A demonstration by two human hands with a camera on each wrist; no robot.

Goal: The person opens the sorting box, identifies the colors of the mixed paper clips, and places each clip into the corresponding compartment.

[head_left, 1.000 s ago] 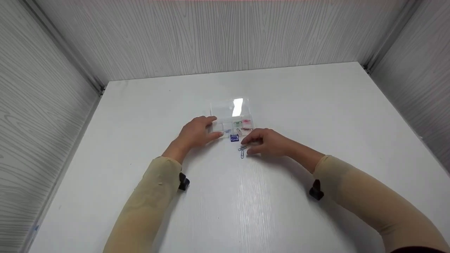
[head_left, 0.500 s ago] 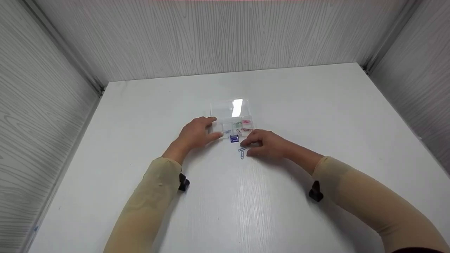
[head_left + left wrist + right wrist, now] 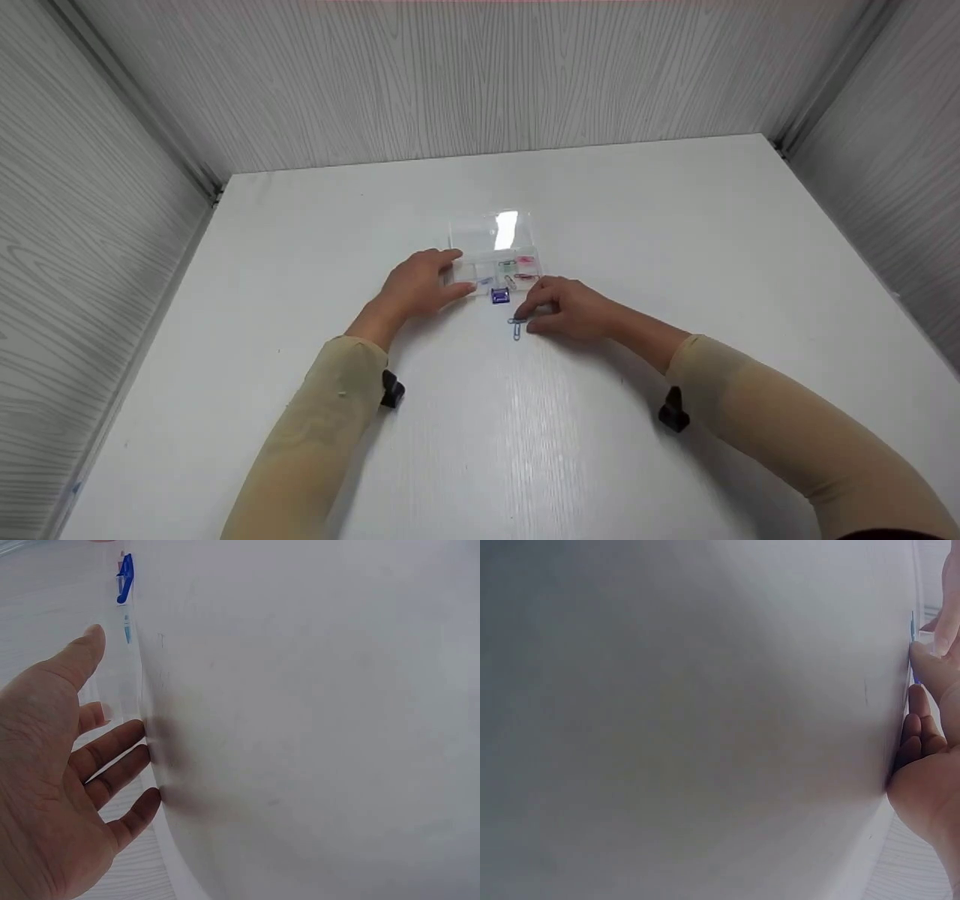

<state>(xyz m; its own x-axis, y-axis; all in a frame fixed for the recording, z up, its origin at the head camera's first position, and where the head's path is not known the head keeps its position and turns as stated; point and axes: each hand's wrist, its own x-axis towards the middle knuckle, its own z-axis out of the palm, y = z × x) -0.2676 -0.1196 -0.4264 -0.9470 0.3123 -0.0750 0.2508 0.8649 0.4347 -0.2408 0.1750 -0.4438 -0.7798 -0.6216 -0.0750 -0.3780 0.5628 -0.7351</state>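
Observation:
My left hand (image 3: 420, 281) rests at the left side of a clear plastic box (image 3: 463, 271), its fingers spread and its thumb at the front edge. The box's lid (image 3: 476, 231) is raised at the back. Coloured paper clips lie in its compartments, among them a green paper clip (image 3: 508, 264) and pink paper clips (image 3: 526, 260). A blue-purple latch (image 3: 500, 295) juts from the box's front. In front of it, two blue paper clips (image 3: 517, 331) lie on the table. My right hand (image 3: 574, 307) is beside them, index fingertip on the upper clip and thumb a little apart.
The white table (image 3: 450, 450) runs back to a wood-grain panel (image 3: 480, 82), with further panels at both sides. Black wrist mounts (image 3: 674, 411) sit on both sleeves.
The upper blue paper clip has turned from slanted to nearly level under my right index finger. My left hand and the box stay in place.

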